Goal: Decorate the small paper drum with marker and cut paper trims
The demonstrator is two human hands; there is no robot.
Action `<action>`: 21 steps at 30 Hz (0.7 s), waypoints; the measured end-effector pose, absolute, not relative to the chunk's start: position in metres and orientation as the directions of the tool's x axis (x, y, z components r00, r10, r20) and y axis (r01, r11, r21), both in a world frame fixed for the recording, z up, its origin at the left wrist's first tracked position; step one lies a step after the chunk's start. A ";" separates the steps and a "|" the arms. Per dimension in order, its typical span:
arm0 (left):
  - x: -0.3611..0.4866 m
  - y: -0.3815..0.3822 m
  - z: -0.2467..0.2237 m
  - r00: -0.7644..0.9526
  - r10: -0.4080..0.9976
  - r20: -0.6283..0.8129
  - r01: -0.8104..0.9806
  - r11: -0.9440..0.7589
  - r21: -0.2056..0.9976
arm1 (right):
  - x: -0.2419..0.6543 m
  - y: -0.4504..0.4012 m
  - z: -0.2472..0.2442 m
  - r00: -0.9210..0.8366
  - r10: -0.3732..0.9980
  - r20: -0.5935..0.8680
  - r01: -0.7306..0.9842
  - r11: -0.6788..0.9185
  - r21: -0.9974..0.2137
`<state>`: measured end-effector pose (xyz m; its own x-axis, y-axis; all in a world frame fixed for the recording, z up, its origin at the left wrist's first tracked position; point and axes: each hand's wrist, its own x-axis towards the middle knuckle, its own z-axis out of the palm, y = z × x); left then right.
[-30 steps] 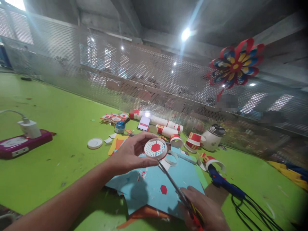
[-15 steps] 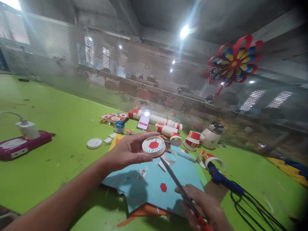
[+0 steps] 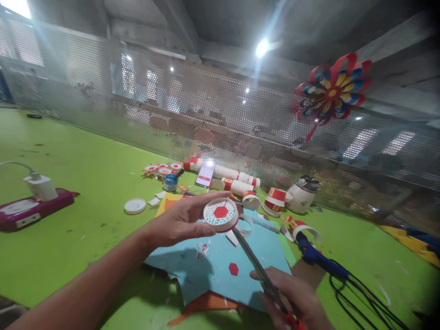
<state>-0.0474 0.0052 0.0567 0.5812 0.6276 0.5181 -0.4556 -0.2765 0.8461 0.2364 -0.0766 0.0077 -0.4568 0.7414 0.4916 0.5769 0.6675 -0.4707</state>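
Observation:
Between the thumb and fingers of my left hand [image 3: 182,216] is a shallow round paper cup piece [image 3: 227,226]. Its face carries a red hexagon amid blue dots and dark lines, and it is tilted toward me. My right hand [image 3: 292,293] grips red-handled scissors [image 3: 256,262], whose long grey blades point up and away. The blade tips reach the lower edge of the cup piece; whether they touch it I cannot tell. Below both hands lies light blue paper [image 3: 220,284] with a loose red hexagon [image 3: 233,269] and small paper scraps [image 3: 203,249] on it.
A blue glue gun [image 3: 321,261] with a black cable lies at right, near cut cup rings [image 3: 275,201] and a cream jar [image 3: 302,195]. Behind stand a phone [image 3: 205,174], paper rolls [image 3: 237,174] and a blue pot [image 3: 170,182]. A purple power strip [image 3: 62,198] is at left.
The cup piece in my left hand has dropped slightly and tilted a little. My right hand and the scissors have barely moved.

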 end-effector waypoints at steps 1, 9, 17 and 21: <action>-0.048 0.005 0.057 0.584 0.624 0.520 -0.454 -0.280 0.846 | 0.236 -0.077 0.009 -0.471 0.740 0.481 0.569 0.671 -0.476; -0.048 0.005 0.060 0.614 0.584 0.531 -0.437 -0.308 0.845 | 0.233 -0.079 0.018 -0.464 0.738 0.491 0.570 0.672 -0.472; -0.049 0.004 0.059 0.612 0.601 0.514 -0.421 -0.303 0.855 | 0.227 -0.085 0.028 -0.455 0.755 0.472 0.587 0.653 -0.478; -0.048 0.004 0.057 0.611 0.611 0.503 -0.418 -0.291 0.861 | 0.227 -0.083 0.029 -0.450 0.752 0.482 0.597 0.655 -0.463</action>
